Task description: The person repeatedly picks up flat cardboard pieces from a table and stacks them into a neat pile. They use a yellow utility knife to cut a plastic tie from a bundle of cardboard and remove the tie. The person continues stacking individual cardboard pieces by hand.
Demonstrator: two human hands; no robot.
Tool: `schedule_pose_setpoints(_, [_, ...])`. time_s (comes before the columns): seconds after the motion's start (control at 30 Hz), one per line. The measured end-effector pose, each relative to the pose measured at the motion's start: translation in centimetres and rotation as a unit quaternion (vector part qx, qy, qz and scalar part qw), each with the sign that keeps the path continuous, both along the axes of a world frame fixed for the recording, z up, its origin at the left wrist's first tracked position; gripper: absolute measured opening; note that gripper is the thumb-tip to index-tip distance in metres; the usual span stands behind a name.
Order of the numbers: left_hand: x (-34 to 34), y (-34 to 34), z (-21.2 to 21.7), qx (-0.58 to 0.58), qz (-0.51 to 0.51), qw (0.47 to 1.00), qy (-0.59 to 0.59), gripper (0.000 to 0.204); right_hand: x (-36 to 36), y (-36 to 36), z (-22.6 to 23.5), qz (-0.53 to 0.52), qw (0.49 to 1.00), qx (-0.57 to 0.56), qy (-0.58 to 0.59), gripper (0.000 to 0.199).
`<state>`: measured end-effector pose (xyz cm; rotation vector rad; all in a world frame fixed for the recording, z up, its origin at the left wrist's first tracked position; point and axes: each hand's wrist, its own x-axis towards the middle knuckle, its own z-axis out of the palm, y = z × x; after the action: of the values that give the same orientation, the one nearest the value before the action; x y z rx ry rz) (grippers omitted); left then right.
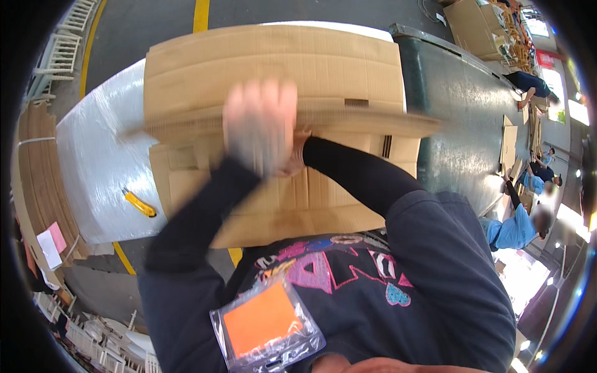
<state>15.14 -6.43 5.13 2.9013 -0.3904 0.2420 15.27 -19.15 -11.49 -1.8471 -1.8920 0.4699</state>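
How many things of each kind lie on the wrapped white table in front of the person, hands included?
Cardboard box, flattened and large: 1
Yellow utility knife: 1
Hands on the box: 2, the blurred left hand and the mostly hidden right hand
White wrapped table: 1
Total: 5

Grey concrete floor with yellow lines, dark green conveyor, bright windows at right
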Motion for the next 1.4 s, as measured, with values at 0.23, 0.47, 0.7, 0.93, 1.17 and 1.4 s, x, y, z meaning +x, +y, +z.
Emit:
schedule_pose_setpoints(0.23, [-3.8,0.9,-1.0,0.024,0.029,0.995,-0.093,0.015,0.2,1.1,3.7,0.022,0.992,-0.118,-0.026,0.049])
schedule_pose_setpoints(0.47, [1.6,2.7,3.5,0.016,-0.046,0.999,0.014,0.042,-3.5,-8.3,19.8,-0.327,0.863,0.299,-0.242,0.072])
schedule_pose_setpoints(0.7, [1.4,-11.3,20.9,0.081,-0.157,0.982,-0.062,0.049,-2.4,-32.2,33.4,-0.591,0.775,-0.076,-0.212,0.046])
schedule_pose_setpoints(0.93, [3.4,-19.8,27.6,-0.064,-0.250,0.894,-0.366,0.068,-3.7,-58.7,35.2,-0.736,0.669,0.081,-0.072,0.043])
schedule_pose_setpoints(1.17, [-0.3,-2.3,10.5,-0.186,0.148,0.970,-0.042,0.064,-4.2,-80.4,20.2,-0.857,0.330,0.278,0.280,0.058])
schedule_pose_setpoints(1.4, [-12.4,2.5,5.1,-0.034,0.508,0.848,0.148,0.090,-2.6,-76.2,9.3,-0.958,0.161,-0.236,0.001,0.076])
